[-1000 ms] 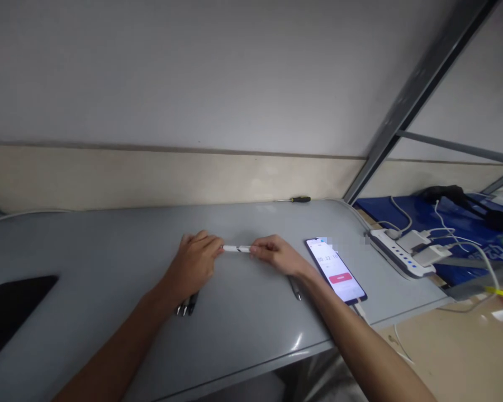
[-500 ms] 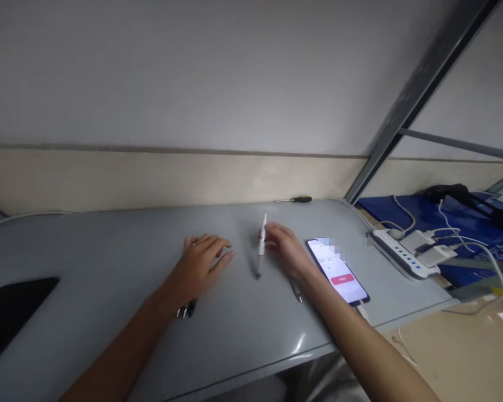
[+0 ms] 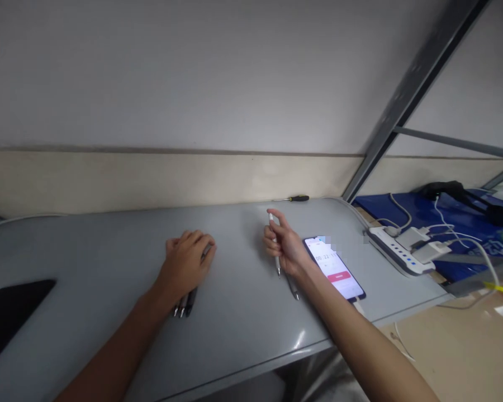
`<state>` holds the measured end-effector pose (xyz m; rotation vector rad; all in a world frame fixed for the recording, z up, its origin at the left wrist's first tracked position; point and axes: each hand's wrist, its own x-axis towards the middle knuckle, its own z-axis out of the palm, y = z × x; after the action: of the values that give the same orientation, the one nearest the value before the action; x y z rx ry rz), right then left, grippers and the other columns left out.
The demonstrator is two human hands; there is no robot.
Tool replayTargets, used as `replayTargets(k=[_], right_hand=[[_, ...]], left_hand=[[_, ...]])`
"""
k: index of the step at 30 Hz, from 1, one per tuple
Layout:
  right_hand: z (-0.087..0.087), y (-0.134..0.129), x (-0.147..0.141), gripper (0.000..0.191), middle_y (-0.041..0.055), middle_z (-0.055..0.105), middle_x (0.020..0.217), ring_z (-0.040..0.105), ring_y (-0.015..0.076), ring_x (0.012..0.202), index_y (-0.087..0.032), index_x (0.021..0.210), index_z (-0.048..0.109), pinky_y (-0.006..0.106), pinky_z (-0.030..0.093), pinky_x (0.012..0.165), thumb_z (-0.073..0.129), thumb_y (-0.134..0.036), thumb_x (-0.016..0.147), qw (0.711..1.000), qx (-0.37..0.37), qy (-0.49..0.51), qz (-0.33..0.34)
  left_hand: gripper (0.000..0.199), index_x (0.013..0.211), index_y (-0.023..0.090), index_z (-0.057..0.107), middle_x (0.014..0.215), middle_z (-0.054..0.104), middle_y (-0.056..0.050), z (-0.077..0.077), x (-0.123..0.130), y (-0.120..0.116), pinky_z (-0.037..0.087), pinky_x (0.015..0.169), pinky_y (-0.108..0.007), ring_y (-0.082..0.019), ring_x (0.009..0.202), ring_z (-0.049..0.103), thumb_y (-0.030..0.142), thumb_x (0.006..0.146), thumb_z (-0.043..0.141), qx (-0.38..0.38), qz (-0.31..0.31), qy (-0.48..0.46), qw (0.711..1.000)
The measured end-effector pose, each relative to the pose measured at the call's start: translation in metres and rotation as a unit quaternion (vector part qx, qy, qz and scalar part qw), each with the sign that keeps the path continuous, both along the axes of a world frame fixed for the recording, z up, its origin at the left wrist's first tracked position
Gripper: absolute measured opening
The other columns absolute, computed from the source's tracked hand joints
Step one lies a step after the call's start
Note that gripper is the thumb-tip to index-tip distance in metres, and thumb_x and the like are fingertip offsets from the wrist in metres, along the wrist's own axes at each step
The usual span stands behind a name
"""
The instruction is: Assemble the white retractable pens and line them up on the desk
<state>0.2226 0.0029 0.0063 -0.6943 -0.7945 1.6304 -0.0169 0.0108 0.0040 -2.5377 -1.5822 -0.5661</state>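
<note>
A white pen point(image 3: 276, 254) stands nearly upright in my right hand point(image 3: 285, 241), its tip pointing down. My fingers wrap round its barrel, and the index finger is at its top end. Just below that hand, a second pen point(image 3: 293, 287) lies on the desk, partly hidden by my wrist. Several dark pens point(image 3: 189, 302) lie side by side under my left hand point(image 3: 188, 257), which is curled over them. Their metal tips show below the palm, and a grey end shows between thumb and fingers; the rest is covered.
A lit phone point(image 3: 334, 268) with a timer lies right of my right forearm, its cable plugged in. Farther right is a power strip point(image 3: 398, 251) with chargers. A screwdriver point(image 3: 297, 198) lies along the wall. A black flat object point(image 3: 17, 312) is at the left.
My right hand has turned the white pen so its tip points down, and its fingers have closed round the barrel. My left hand has moved left and curled over the dark pens.
</note>
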Motion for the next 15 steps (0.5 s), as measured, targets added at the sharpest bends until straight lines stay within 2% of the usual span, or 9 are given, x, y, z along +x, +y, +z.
replayTargets(k=[8, 11, 15], right_hand=[[-0.0005, 0.0008, 0.0009, 0.034, -0.0085, 0.029, 0.062, 0.018, 0.0058, 0.045, -0.034, 0.115, 0.044, 0.017, 0.009, 0.04, 0.061, -0.029, 0.086, 0.999, 0.0, 0.041, -0.005], [0.0002, -0.0001, -0.0001, 0.036, -0.0084, 0.03, 0.061, 0.019, 0.0059, 0.045, -0.035, 0.119, 0.044, 0.016, 0.01, 0.04, 0.06, -0.029, 0.087, 0.999, 0.0, 0.046, 0.0], [-0.0025, 0.0009, -0.0006, 0.028, -0.0082, 0.031, 0.061, 0.02, 0.0056, 0.045, -0.033, 0.111, 0.046, 0.016, 0.01, 0.04, 0.06, -0.03, 0.088, 0.999, -0.004, 0.045, 0.004]], left_hand=[[0.024, 0.098, 0.022, 0.06, 0.104, 0.06, -0.01, -0.0091, -0.0071, 0.0064, 0.042, 0.078, -0.043, -0.03, 0.101, 0.051, 0.036, 0.091, 0.042, 0.009, 0.058, 0.023, 0.998], [0.028, 0.103, 0.021, 0.06, 0.109, 0.059, -0.011, -0.0092, -0.0072, 0.0083, 0.042, 0.081, -0.046, -0.032, 0.104, 0.05, 0.038, 0.09, 0.042, -0.009, 0.074, 0.025, 0.997], [0.032, 0.11, 0.02, 0.059, 0.114, 0.057, -0.011, -0.0104, -0.0072, 0.0095, 0.044, 0.082, -0.047, -0.032, 0.107, 0.049, 0.034, 0.085, 0.046, -0.038, 0.081, 0.043, 0.995]])
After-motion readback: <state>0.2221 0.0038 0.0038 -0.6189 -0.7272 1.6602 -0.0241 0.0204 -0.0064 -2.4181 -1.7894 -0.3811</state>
